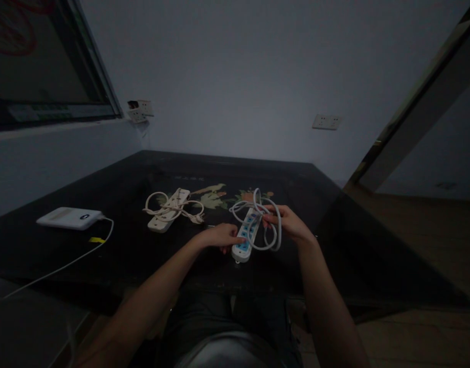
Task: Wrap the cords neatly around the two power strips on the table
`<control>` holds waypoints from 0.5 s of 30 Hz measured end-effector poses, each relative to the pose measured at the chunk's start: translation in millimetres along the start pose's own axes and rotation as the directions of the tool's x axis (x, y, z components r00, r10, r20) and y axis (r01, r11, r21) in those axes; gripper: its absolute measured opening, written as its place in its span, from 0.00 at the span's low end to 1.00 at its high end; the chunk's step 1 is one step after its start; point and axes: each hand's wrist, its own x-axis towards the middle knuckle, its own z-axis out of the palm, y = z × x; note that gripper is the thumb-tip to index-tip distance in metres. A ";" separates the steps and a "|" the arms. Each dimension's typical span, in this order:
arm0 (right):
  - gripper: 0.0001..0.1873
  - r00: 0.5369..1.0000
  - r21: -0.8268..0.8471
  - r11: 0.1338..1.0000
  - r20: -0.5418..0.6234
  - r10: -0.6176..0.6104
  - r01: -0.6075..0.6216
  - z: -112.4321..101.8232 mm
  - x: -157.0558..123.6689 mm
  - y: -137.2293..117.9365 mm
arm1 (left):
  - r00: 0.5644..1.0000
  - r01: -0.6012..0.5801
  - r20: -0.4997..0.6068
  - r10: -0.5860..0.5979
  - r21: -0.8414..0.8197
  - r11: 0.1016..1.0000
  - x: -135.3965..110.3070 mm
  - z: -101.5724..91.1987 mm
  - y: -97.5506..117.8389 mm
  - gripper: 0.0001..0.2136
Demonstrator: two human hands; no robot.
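Observation:
A white power strip with blue sockets (245, 236) lies on the dark table (123, 199) right in front of me. My left hand (221, 237) rests against its left side, fingers curled onto the strip. My right hand (286, 222) is closed on the strip's looped grey-white cable (271, 227), which arcs above and to the right of the strip. A second, cream power strip (169, 210) with its cable bundled over it lies to the left, untouched.
A white power bank (69, 217) with a cable (87, 250) trailing off the table edge sits at the far left. Wall sockets (326, 121) are on the back wall. A window (46, 61) is at upper left, wooden floor (411, 225) to the right.

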 end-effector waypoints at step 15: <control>0.20 0.995 0.049 0.999 0.101 -0.014 0.009 5.8 1.0 2.4 | 0.970 -0.191 -0.242 0.019 -0.711 0.677 28.2 -16.0 -1.6 0.19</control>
